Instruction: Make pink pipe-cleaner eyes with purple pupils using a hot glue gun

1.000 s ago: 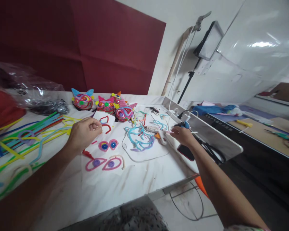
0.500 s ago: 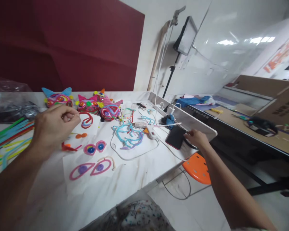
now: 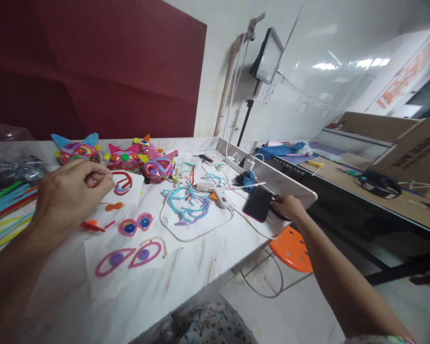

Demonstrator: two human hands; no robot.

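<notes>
My left hand [image 3: 71, 191] is raised above the left side of the table, thumb and fingertips pinched together. What sits in the pinch, if anything, is too small to name. Just beyond it, a red and blue curved pipe-cleaner piece [image 3: 123, 183] lies on white paper. Nearer me are a pink-rimmed eye pair [image 3: 129, 228], orange pieces [image 3: 113, 206] and pink eye outlines with purple centres [image 3: 116, 259] on another sheet. My right hand [image 3: 288, 208] reaches to the table's right end, fingers closed beside a black phone [image 3: 258, 204]. A dark object lies partly under these fingers; its kind is hidden.
Several colourful animal heads [image 3: 125, 158] stand along the back. A glue gun [image 3: 220, 196] with a looping white cord lies mid-table near a blue pipe-cleaner shape [image 3: 186, 205]. Loose pipe cleaners [image 3: 12, 210] lie left. An orange stool [image 3: 292, 249] stands below the right edge.
The view has shifted slightly, so the tabletop things appear a little further left. Both hands keep nearly the same poses, the left pinched and the right beside the phone.
</notes>
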